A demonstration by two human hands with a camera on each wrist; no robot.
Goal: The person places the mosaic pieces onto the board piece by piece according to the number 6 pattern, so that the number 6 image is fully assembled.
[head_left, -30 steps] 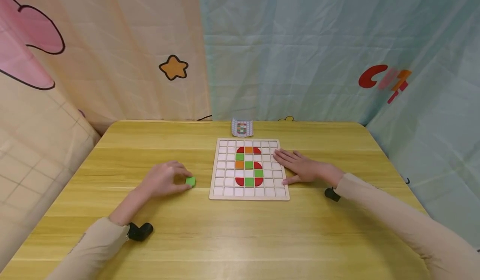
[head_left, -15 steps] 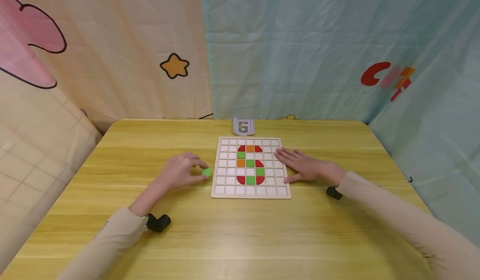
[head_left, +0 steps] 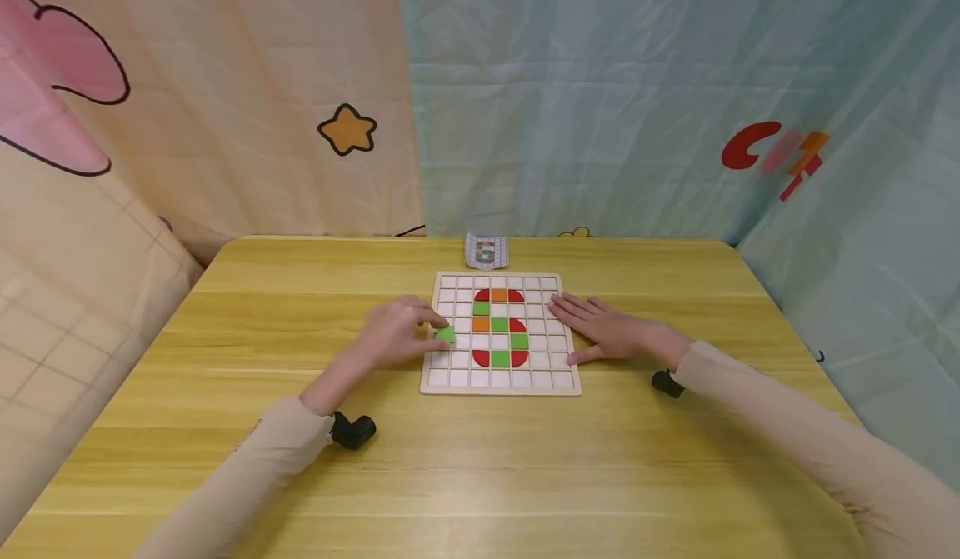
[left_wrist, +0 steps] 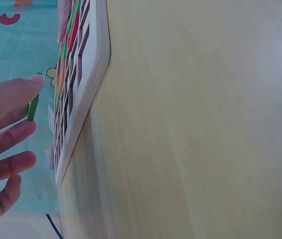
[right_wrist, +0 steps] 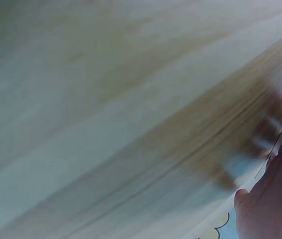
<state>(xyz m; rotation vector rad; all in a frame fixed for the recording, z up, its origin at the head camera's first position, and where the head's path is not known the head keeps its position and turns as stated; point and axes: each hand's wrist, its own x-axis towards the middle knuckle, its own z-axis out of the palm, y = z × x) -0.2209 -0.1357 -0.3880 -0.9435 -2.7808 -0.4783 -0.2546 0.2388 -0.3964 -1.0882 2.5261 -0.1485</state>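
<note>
Between thumb and fingertips my left hand [head_left: 397,332] pinches a green square tile [head_left: 446,334]. In the left wrist view the green tile [left_wrist: 34,103] is seen edge-on, held above the level of the board. The wooden grid board [head_left: 450,380] lies flat on the table, with red, orange and green tiles set in its middle cells in a shape like a 5 or an S. With fingers spread, my right hand [head_left: 603,330] rests on the board's right edge; only part of this hand [right_wrist: 275,194] shows in the right wrist view.
A small paper card [head_left: 487,252] with a printed coloured grid pattern stands behind the board. The wooden table [head_left: 480,467] extends around the board on all sides. Printed curtains [head_left: 600,109] hang behind the table and at its sides.
My left hand has carried the green tile to the right, from the bare table to over the board's left columns. The right hand has stayed at the board's right edge.
</note>
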